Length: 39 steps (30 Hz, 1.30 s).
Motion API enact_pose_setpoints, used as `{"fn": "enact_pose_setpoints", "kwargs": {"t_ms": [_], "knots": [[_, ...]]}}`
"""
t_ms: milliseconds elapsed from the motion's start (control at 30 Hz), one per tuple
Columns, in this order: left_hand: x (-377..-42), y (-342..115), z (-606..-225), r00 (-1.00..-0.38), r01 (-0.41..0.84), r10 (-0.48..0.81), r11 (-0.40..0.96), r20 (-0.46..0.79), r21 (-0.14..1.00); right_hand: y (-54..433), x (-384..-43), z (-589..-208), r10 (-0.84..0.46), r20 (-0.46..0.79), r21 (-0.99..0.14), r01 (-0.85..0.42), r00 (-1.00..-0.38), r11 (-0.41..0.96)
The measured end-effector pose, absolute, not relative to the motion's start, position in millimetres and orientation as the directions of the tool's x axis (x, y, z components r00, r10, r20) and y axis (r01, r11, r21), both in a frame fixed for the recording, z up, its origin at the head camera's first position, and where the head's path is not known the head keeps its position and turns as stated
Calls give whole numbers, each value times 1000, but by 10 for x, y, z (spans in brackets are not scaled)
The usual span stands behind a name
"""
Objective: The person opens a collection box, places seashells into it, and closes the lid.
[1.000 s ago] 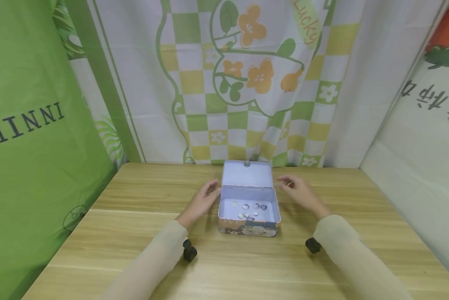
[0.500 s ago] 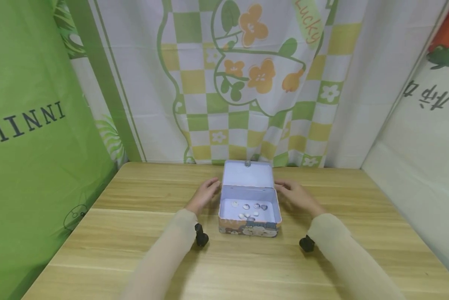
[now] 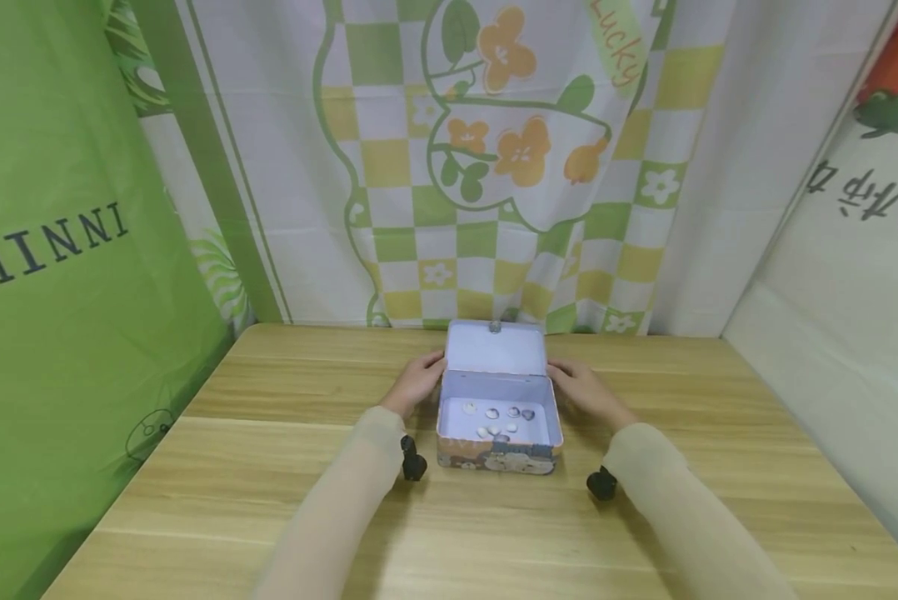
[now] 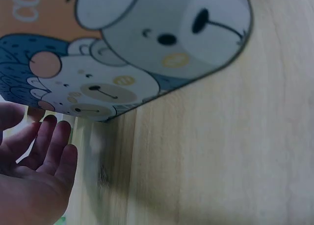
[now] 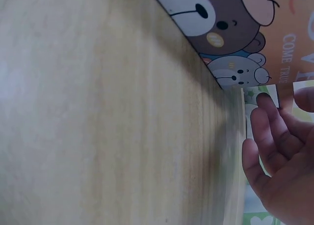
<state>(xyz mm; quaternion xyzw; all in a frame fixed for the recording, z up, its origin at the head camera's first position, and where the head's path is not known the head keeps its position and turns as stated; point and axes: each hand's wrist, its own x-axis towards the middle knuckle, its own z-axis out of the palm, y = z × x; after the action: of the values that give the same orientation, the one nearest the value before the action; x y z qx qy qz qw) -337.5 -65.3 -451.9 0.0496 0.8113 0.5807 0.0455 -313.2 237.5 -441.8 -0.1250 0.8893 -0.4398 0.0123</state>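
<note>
A tin box with cartoon bears on its sides stands on the wooden table, its hinged lid raised at the back. Several small rounded white and grey pieces, too small to tell what they are, lie on its floor. At the lid's left edge is my left hand, fingers loosely bent; in the left wrist view they reach behind the box. My right hand mirrors it, fingertips touching the lid's right edge. The right wrist view shows its fingers relaxed beside the box wall.
The table meets a checked curtain behind the box. Green cloth hangs at left and white cloth at right. Black wrist cameras sit beneath both sleeves.
Both hands have moved inward, from a little apart from the box to the two side edges of its lid. The box and the pieces in it stay in place.
</note>
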Motion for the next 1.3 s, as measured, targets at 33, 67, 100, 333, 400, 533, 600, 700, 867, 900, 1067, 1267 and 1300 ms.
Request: {"fn": "enact_pose_setpoints", "kwargs": {"t_ms": [33, 67, 100, 333, 400, 533, 600, 700, 867, 900, 1067, 1267, 1300], "knots": [[-3372, -647, -4514, -991, 27, 131, 320, -16, 947, 2374, -3138, -4421, -232, 84, -786, -207, -969, 582], [-3371, -643, -4511, -992, 27, 128, 314, -14, 949, 2374, -3141, -4421, -232, 79, -786, -204, -970, 584], [-3369, -641, -4508, -992, 26, 123, 309, -13, 951, 2375, -3143, -4420, -227, 72, -787, -195, -971, 585], [-3380, -649, -4503, -993, 41, 119, 258, 10, 965, 2377, -3117, -4392, -222, 82, -788, -200, -971, 582], [-3389, -656, -4499, -992, 46, 122, 240, 17, 970, 2375, -3114, -4387, -217, 105, -791, -214, -970, 573], [-3406, -665, -4494, -992, 70, 120, 217, 45, 974, 2369, -3120, -4379, -209, 149, -803, -242, -966, 544], [-3409, -668, -4485, -991, 87, 118, 205, 64, 975, 2375, -3129, -4374, -206, 166, -805, -253, -964, 536], [-3402, -669, -4460, -989, 114, 112, 176, 95, 978, 2386, -3145, -4361, -192, 179, -812, -255, -965, 525], [-3399, -676, -4447, -988, 131, 104, 139, 117, 982, 2420, -3146, -4335, -198, 196, -817, -272, -960, 509], [-3401, -679, -4449, -988, 131, 102, 136, 117, 982, 2423, -3142, -4329, -200, 196, -819, -272, -960, 506], [-3407, -693, -4454, -988, 124, 104, 131, 111, 984, 2428, -3118, -4310, -204, 206, -830, -281, -957, 483], [-3384, -690, -4397, -989, 112, 111, 117, 99, 987, 2423, -3110, -4268, -204, 228, -823, -301, -952, 482], [-3381, -686, -4383, -989, 115, 108, 110, 103, 987, 2422, -3108, -4259, -207, 230, -819, -304, -951, 486]]}}
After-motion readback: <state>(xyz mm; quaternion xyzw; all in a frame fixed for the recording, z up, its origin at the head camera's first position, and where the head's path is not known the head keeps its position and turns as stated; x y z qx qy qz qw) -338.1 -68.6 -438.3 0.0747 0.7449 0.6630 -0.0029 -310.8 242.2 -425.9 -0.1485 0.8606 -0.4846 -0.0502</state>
